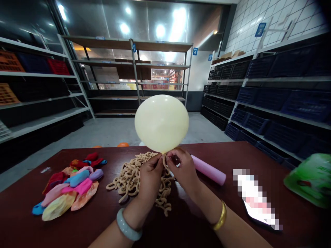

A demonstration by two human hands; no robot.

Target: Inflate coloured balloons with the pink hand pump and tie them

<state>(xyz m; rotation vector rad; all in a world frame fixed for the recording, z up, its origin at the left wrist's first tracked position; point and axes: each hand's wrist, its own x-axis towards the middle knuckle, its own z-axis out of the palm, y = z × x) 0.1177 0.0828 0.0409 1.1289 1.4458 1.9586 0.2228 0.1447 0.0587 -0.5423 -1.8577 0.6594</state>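
A round, pale yellow inflated balloon (161, 122) stands upright above the table with its neck downward. My left hand (151, 174) is closed, thumb and fingers pinching at the neck. Against it, my right hand (184, 168) is also closed, its fingertips pinched on a thick tan cord (164, 162) just under the balloon. Fingers partly hide the neck, so I cannot tell whether the cord goes around it. Behind and below my left hand lies a tangled heap of the same tan cord (131, 175).
Several limp, colourful balloons (77, 182) lie left on the dark red table (103, 227). To the right are a pink cylinder (210, 169), a pixelated phone-like object (256, 198) and a green plastic bag (310, 179). Shelves with crates (269, 100) stand beyond.
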